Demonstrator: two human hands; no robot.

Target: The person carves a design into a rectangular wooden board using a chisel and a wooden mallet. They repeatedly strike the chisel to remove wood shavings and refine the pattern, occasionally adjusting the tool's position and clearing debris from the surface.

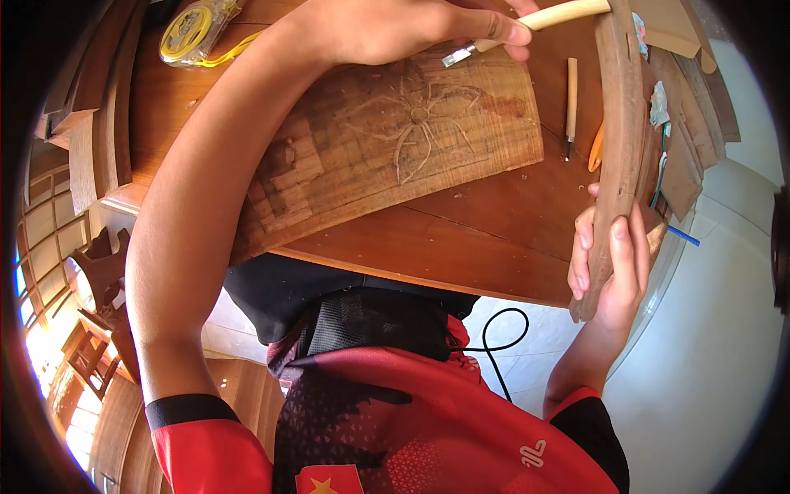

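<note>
By the far edge of the carved board [415,123], the left hand [411,31] pinches a chisel [568,12], butt toward the wooden bar [617,123] (far end nearest) the right hand [628,276] grips.

Your table [461,247]: reddish-brown, glossy wood, near edge running aslant. Flat on it, clock centre, your carved board [329,136], flower-like motif cut in. From the board: yellow tape measure [193,37] at 10 o'clock; wooden-handled carving tool [572,95] between 2 and 3; orange item [597,150], partly hidden, at 3. You have small chips near 4.
</note>
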